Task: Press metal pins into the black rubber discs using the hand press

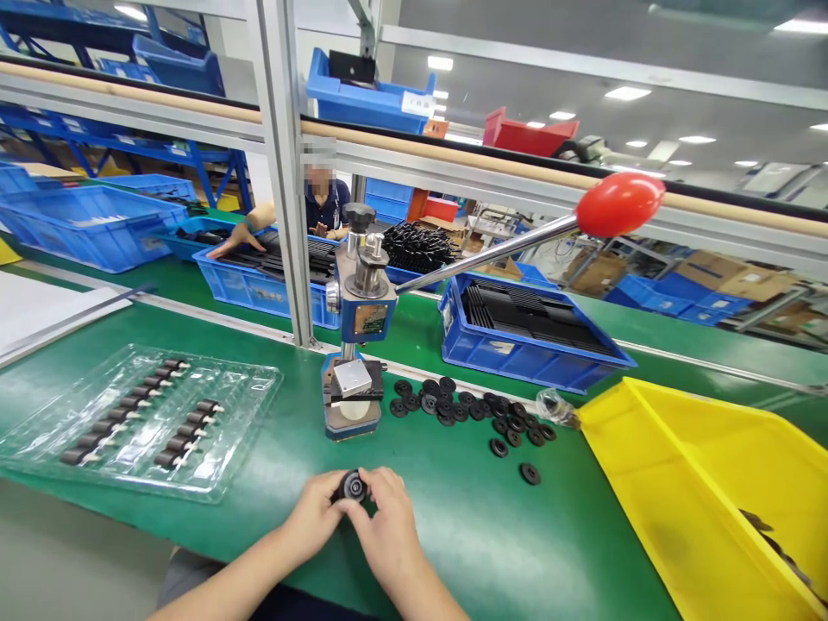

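Note:
Both my hands meet over the front of the green table, closed around one black round part (pixel 354 487) with a ringed centre. My left hand (pixel 316 516) grips it from the left side. Fingers and thumb of my right hand (pixel 386 517) hold it from the right. Just beyond stands a blue hand press (pixel 366 321) with a metal block at its base and a long lever ending in a red knob (pixel 619 204). Several loose black discs (pixel 446 398) lie right of the press. On the left, a clear plastic tray (pixel 249 398) holds dark cylindrical parts (pixel 134 403) with pale tips.
At the right edge is a large yellow bin (pixel 637 466). Blue crates (pixel 517 362) with black parts stand behind the press. A metal post (pixel 281 172) rises at the back. Across the table, a co-worker's hand (pixel 241 241) reaches over another blue crate (pixel 259 297).

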A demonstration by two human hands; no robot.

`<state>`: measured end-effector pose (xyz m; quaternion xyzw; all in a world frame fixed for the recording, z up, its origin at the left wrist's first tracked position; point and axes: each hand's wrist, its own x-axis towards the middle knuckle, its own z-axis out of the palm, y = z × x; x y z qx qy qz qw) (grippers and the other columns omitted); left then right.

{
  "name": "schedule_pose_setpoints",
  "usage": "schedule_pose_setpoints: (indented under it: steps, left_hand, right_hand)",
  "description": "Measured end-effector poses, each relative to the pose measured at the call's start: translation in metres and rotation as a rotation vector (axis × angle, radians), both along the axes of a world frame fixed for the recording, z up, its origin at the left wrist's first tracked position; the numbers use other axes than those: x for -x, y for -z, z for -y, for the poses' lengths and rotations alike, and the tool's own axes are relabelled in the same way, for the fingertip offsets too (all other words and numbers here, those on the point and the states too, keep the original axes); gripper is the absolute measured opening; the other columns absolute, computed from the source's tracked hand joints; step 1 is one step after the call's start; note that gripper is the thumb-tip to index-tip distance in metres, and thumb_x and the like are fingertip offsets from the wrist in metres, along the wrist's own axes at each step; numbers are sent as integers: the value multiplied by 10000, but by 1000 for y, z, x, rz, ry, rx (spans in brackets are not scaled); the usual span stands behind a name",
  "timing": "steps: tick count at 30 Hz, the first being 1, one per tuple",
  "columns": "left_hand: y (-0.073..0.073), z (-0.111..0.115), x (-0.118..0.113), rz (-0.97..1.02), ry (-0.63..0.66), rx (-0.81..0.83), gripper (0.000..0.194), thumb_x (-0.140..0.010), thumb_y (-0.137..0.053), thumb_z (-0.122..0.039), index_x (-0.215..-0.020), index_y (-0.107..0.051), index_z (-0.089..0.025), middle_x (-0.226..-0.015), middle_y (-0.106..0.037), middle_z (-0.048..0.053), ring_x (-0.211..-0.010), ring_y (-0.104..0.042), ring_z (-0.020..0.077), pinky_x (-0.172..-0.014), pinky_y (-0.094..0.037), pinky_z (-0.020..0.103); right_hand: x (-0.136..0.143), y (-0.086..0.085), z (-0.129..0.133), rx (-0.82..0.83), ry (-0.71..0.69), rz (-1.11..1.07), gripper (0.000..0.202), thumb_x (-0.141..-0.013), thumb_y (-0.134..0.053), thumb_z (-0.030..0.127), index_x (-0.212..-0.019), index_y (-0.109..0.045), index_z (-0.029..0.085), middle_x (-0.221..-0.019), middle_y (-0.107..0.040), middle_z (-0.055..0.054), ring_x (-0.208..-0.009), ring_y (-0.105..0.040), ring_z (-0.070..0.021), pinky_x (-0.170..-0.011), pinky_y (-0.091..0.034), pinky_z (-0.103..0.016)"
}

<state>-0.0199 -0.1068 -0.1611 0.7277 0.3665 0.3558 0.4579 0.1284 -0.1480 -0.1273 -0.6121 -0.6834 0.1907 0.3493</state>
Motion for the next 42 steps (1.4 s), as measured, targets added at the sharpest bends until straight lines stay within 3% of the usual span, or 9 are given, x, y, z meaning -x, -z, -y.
schedule_pose_setpoints:
  steps: [5,8,11,13,16,22,29,42]
  left_hand:
    - [1,-2,-1,2,-13,22,201,-847,-570,-202,-993,-704,-173,-931,-714,74,-862,-632,208,-819,-485,291]
    - [-1,-1,-2,27,-13,38,194,-829,-592,-227,-978,-694,-156,-914,-707,77,-836,-621,203,-791,-489,289]
    - [-3,-1,-2,24,-66,85,161,-829,-606,-252,-922,-679,-143,-854,-691,62,-792,-601,188,-746,-484,277]
    - [-3,0,-1,27,-96,129,153,-836,-609,-259,-916,-671,-143,-860,-691,55,-803,-604,185,-756,-485,279]
    - [-2,0,-1,52,-105,173,176,-842,-613,-251,-968,-675,-145,-919,-705,59,-847,-624,188,-807,-493,296]
    - [-1,-2,-1,62,-122,182,223,-835,-630,-237,-1028,-688,-140,-969,-726,70,-885,-654,192,-831,-508,304]
    - [-8,-6,2,90,-142,167,266,-794,-662,-183,-1053,-708,-146,-1005,-739,87,-936,-680,194,-875,-518,305]
    - [-11,-7,3,35,-139,108,227,-797,-644,-161,-1013,-714,-166,-1011,-742,84,-960,-683,203,-893,-518,317]
  right_hand:
    - [0,3,0,-26,18,-91,366,-725,-757,149,-1070,-646,197,-878,-605,-27,-831,-564,-175,-780,-481,-314]
    - [-4,4,1,-52,-1,-139,468,-722,-780,235,-1157,-611,199,-875,-598,-20,-809,-561,-160,-763,-498,-295]
    - [-18,8,0,-100,-22,-161,446,-821,-692,329,-1228,-571,192,-862,-602,-23,-784,-569,-148,-736,-512,-277]
    - [-31,15,-1,-110,31,-142,312,-924,-551,329,-1198,-587,182,-881,-627,-37,-773,-590,-136,-716,-519,-259]
    - [-49,28,-4,-118,133,-98,278,-983,-440,315,-1116,-623,153,-948,-662,-73,-810,-626,-139,-719,-525,-252]
    - [-55,46,-5,-142,107,20,268,-955,-500,361,-1034,-657,159,-778,-622,-40,-704,-578,-138,-678,-490,-265]
    - [-53,57,-11,-97,47,59,275,-927,-542,389,-1035,-669,170,-768,-595,-33,-724,-538,-146,-730,-442,-296]
    - [-53,56,-11,-141,50,116,275,-940,-514,389,-1016,-673,178,-768,-602,-36,-706,-542,-145,-724,-451,-298]
